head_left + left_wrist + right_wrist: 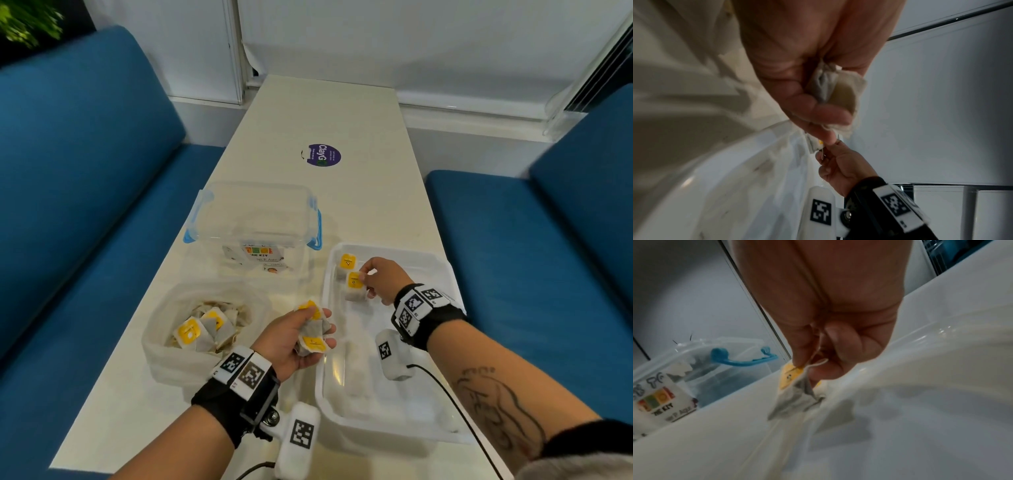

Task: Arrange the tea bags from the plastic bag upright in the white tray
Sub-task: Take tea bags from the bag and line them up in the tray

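Tea bag with yellow tag, upright in far-left corner of white tray, pinched at the tag by right grip; same pinch in right wrist view, tea bag under right grip. Second tea bag upright just beside it at 11 o'clock. Bundle of tea bags clutched in left grip, fingers curled round it, over the desk at tray's 9 o'clock. Plastic bag with remaining tea bags at 9 o'clock of left grip. Clear lidded box at 12 o'clock of plastic bag. Purple sticker farther along desk.
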The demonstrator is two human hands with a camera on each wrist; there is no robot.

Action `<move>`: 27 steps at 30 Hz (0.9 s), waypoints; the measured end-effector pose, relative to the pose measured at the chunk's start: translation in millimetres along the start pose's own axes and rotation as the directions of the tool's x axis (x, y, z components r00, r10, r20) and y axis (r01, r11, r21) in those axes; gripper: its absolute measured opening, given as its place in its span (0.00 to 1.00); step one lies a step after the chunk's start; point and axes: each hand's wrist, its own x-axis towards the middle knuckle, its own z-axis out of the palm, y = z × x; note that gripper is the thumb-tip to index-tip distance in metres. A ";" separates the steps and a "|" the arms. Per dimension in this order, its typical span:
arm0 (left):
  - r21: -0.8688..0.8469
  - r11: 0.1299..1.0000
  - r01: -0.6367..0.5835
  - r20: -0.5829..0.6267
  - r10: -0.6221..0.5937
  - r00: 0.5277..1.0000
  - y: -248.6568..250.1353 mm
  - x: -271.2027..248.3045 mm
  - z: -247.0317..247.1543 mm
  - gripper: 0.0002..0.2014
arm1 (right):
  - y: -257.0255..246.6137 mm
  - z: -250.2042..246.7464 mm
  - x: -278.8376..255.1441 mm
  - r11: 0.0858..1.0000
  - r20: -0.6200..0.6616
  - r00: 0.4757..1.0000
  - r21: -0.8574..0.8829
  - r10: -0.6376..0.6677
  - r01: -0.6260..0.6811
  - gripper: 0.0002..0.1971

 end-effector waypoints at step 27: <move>0.142 0.988 -0.062 0.037 0.058 0.998 10.0 -0.2 -0.6 0.17 | -32.6 -6.7 -42.5 0.960 0.079 0.974 0.200 -0.214 0.195 0.04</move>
